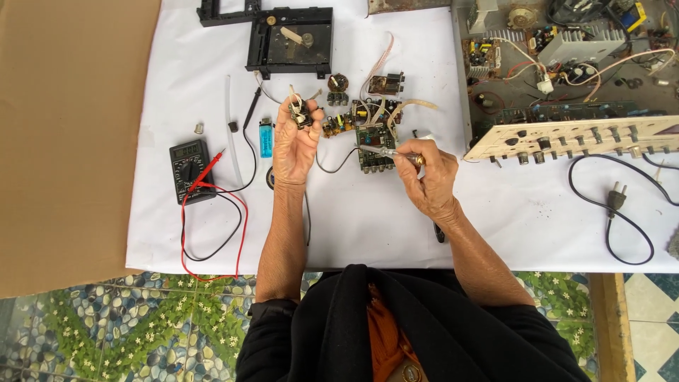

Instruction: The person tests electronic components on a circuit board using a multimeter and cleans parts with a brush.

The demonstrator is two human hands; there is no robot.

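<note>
My left hand point(296, 145) is raised above the white sheet point(368, 219) and pinches a small dark electronic part with wires point(300, 113). My right hand point(430, 177) grips a slim metal-tipped tool point(390, 152) whose tip points left over a green circuit board point(373, 147). More small boards and ribbon wires point(368, 113) lie just beyond the two hands.
A black multimeter point(189, 168) with red and black leads lies at the left, beside a blue lighter point(266, 139). A black disc-drive frame point(290, 39) sits at the top. An open amplifier chassis point(566, 78) fills the right, with a plug and cord point(617, 198). Cardboard point(71, 134) lies far left.
</note>
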